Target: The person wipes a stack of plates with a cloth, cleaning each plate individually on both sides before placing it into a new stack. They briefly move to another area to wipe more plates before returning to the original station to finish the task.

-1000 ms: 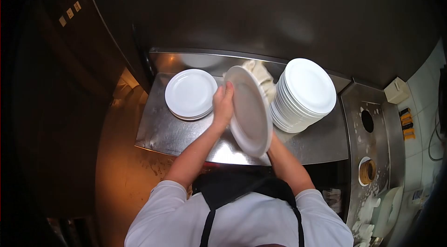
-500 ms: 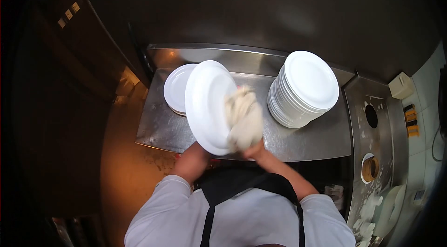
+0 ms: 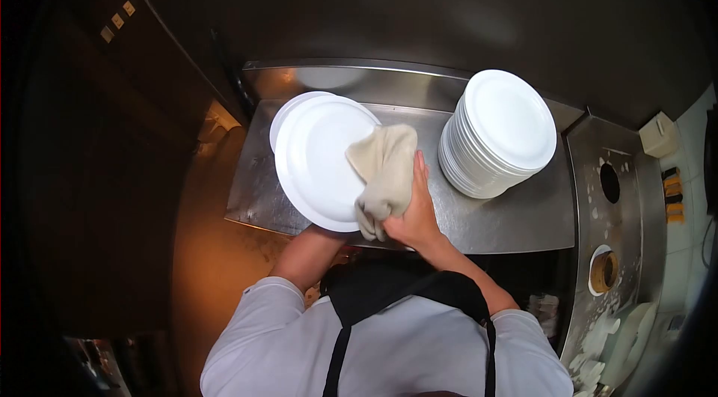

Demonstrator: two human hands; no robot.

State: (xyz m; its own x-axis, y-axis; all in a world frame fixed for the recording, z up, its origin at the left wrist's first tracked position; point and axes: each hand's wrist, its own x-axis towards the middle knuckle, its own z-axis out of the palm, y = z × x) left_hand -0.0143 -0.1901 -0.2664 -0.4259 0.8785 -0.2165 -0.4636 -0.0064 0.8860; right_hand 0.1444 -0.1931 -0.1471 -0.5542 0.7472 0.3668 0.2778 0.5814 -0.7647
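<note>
One Plate, One Cloth

A steel counter (image 3: 508,225) stood in front. A tall stack of plates (image 3: 502,131) sat on its right side. A white plate (image 3: 318,165) was held tilted over its left side. A cloth (image 3: 385,169) lay on that plate. The right hand (image 3: 415,214) gripped the cloth, fingers closed on it. The left hand hid under the plate, so I cannot tell about its fingers.

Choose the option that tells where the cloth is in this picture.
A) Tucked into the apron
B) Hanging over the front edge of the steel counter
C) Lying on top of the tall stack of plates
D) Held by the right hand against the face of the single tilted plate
D: the right hand holds the beige cloth against the white plate, well apart from the tall stack of plates.
</note>
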